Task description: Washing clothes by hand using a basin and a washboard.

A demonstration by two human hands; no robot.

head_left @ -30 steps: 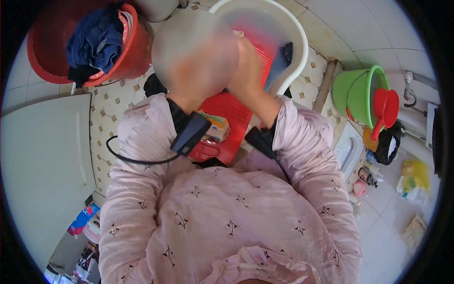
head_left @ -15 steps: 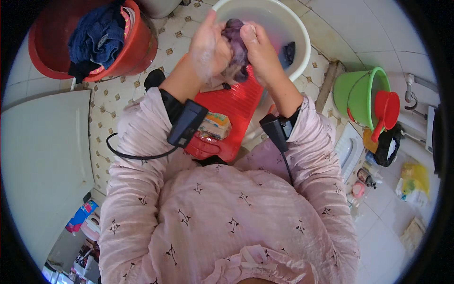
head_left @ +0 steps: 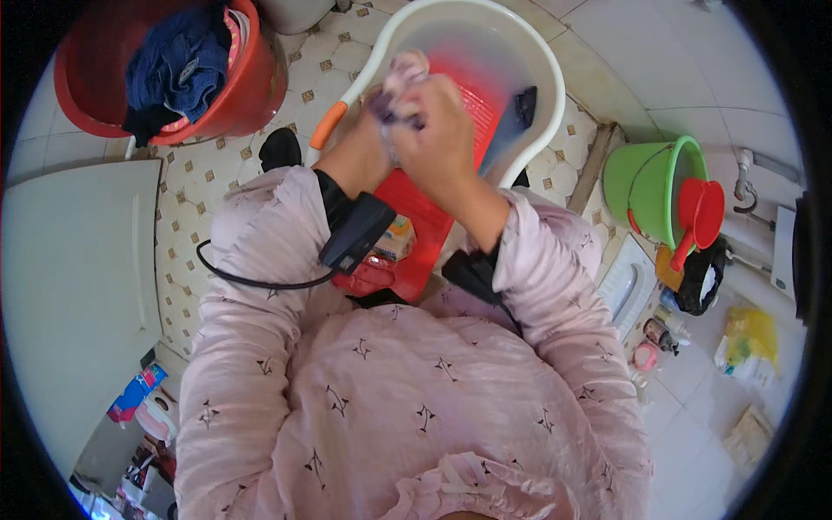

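Both of my hands are closed round a wet, bunched-up purple and pale cloth [head_left: 407, 73] over a white basin [head_left: 548, 54]. My left hand [head_left: 373, 146] is partly covered by my right hand [head_left: 440, 130], and soapy wetness shows between them. Beneath them a red washboard [head_left: 419, 217] slopes from the cloudy water toward my lap. A bar of soap in a wrapper [head_left: 399, 237] lies low on the board. Inside the basin, a dark cloth [head_left: 525, 106] rests in the water at the right. The basin has an orange handle [head_left: 328, 126] at its left.
To the far left stands a red tub [head_left: 251, 82] with blue denim clothing [head_left: 186, 74] in it. A green bucket [head_left: 637, 182] at the right carries a red dipper [head_left: 700, 212]. A squat toilet [head_left: 630, 282] and several bottles lie nearer. A pale panel [head_left: 82, 269] stands left.
My hands have come nearer to me and closer together, the right one now crossing in front of the left. The cloth is bunched smaller, and more of the washboard's far end shows.
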